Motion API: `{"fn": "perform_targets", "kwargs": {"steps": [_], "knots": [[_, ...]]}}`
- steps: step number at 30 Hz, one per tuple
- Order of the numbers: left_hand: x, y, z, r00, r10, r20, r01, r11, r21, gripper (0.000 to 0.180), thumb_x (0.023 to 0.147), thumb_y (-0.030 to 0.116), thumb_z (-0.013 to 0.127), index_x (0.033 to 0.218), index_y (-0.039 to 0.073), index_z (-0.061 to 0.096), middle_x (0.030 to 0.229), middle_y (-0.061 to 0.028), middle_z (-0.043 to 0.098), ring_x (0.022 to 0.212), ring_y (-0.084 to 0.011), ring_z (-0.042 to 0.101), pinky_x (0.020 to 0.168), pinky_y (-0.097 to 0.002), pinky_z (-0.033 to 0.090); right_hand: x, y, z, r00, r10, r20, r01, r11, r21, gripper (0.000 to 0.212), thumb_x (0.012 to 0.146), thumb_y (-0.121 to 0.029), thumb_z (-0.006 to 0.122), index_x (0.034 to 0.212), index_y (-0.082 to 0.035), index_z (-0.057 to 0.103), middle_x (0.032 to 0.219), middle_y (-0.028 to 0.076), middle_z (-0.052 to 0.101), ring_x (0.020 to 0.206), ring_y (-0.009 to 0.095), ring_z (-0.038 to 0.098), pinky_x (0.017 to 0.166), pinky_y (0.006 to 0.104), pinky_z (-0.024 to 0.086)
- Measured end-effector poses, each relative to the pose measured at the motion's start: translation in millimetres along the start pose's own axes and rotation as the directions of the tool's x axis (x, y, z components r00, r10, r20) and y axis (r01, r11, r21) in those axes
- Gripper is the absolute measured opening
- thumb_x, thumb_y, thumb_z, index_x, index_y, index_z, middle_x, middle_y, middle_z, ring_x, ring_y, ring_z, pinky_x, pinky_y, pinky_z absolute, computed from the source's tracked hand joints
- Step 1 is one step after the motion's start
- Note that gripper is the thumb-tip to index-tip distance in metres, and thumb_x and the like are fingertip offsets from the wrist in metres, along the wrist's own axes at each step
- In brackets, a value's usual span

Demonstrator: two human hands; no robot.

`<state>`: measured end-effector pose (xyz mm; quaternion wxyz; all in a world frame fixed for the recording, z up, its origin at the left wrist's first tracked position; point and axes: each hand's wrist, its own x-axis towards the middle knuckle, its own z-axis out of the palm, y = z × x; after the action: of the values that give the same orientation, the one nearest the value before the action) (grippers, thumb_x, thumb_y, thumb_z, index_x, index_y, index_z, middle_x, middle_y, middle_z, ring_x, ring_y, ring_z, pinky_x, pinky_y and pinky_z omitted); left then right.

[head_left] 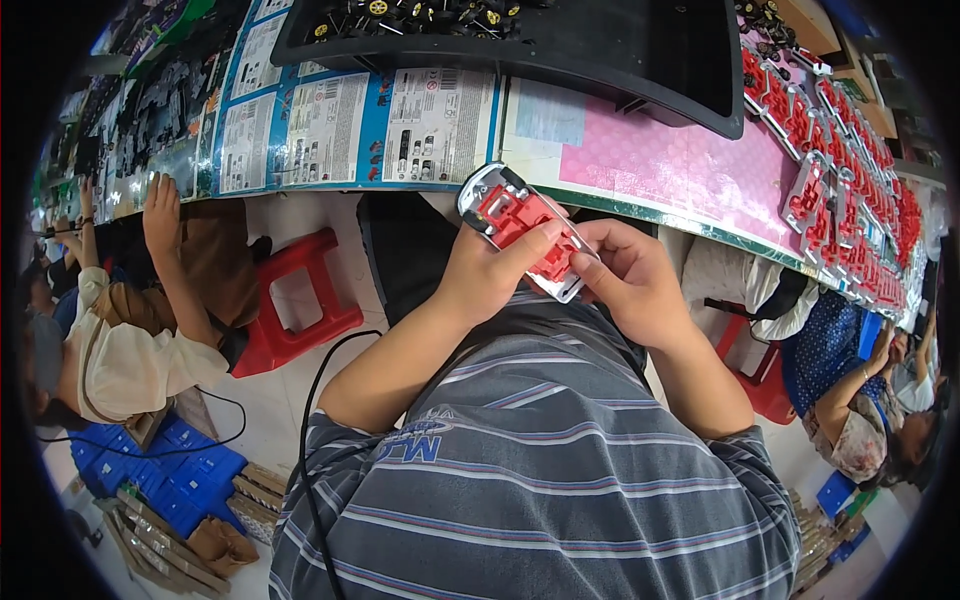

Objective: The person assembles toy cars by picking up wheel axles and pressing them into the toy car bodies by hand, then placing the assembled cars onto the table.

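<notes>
A toy car (517, 214) is held over my lap, close to the table edge, with its red inner side facing up. It has a white-silver shell, and dark wheels show at its far end. My left hand (478, 272) is closed round its left side, thumb laid across the red part. My right hand (634, 281) grips the near right end between thumb and bent fingers. Whatever the right fingertips touch beneath the car is hidden.
A black tray (640, 60) with small wheels stands on the table ahead. Many red-and-white car parts (835, 170) lie at the right. Printed sheets (330, 130) cover the table's left part. People sit on both sides; a red stool (300, 290) stands at my left.
</notes>
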<state>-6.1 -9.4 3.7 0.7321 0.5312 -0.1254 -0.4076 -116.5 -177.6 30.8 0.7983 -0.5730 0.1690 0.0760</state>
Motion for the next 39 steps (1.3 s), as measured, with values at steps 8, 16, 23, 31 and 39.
{"fn": "perform_targets", "kwargs": {"steps": [8, 16, 23, 31, 39], "knots": [[-4, 8, 5, 0.999, -0.047, 0.023, 0.046, 0.998, 0.038, 0.034, 0.088, 0.005, 0.070, 0.120, -0.001, 0.061, 0.108, -0.0106, 0.068, 0.101, -0.0171, 0.067, 0.088, -0.0329, 0.054, -1, 1, 0, 0.999, 0.028, -0.042, -0.026, 0.999, 0.045, 0.025, 0.099, -0.009, 0.061, 0.121, 0.003, 0.060, 0.096, 0.003, 0.066, 0.078, 0.008, 0.062, 0.065, 0.0232, 0.052], [-4, 11, 6, 0.998, -0.017, -0.057, 0.012, 0.996, -0.083, 0.030, 0.088, 0.005, 0.069, 0.116, -0.001, 0.061, 0.100, -0.0079, 0.070, 0.091, -0.0146, 0.069, 0.078, -0.0295, 0.057, -1, -4, -3, 0.999, 0.024, 0.025, -0.028, 0.991, 0.130, 0.027, 0.100, -0.011, 0.059, 0.123, 0.001, 0.060, 0.101, 0.004, 0.066, 0.083, 0.008, 0.062, 0.068, 0.0221, 0.050], [-8, 15, 8, 0.997, -0.063, -0.032, 0.062, 0.997, -0.049, 0.027, 0.088, 0.004, 0.069, 0.113, 0.000, 0.062, 0.096, -0.0067, 0.070, 0.078, -0.0114, 0.068, 0.063, -0.0252, 0.056, 2, 2, 3, 1.000, -0.010, -0.017, 0.011, 0.997, 0.073, 0.021, 0.100, -0.003, 0.059, 0.120, 0.003, 0.060, 0.100, 0.005, 0.067, 0.084, 0.009, 0.064, 0.070, 0.0226, 0.051], [-9, 18, 6, 0.988, -0.135, -0.078, 0.130, 0.990, -0.058, 0.030, 0.087, 0.005, 0.070, 0.116, 0.002, 0.061, 0.098, -0.0078, 0.071, 0.078, -0.0130, 0.068, 0.056, -0.0245, 0.054, 2, 3, 2, 1.000, 0.015, 0.016, -0.017, 0.994, 0.108, 0.028, 0.099, -0.005, 0.060, 0.126, 0.002, 0.056, 0.110, 0.007, 0.066, 0.094, 0.011, 0.064, 0.076, 0.0251, 0.052], [-15, 19, 7, 0.986, -0.135, -0.103, 0.118, 0.980, -0.159, 0.038, 0.089, 0.012, 0.072, 0.123, 0.003, 0.058, 0.105, -0.0108, 0.071, 0.086, -0.0159, 0.070, 0.055, -0.0256, 0.053, 0, -10, 22, 0.995, -0.102, -0.009, 0.102, 0.995, -0.022, 0.037, 0.096, -0.003, 0.066, 0.129, 0.005, 0.052, 0.117, 0.010, 0.062, 0.101, 0.014, 0.064, 0.088, 0.0299, 0.053]]}}
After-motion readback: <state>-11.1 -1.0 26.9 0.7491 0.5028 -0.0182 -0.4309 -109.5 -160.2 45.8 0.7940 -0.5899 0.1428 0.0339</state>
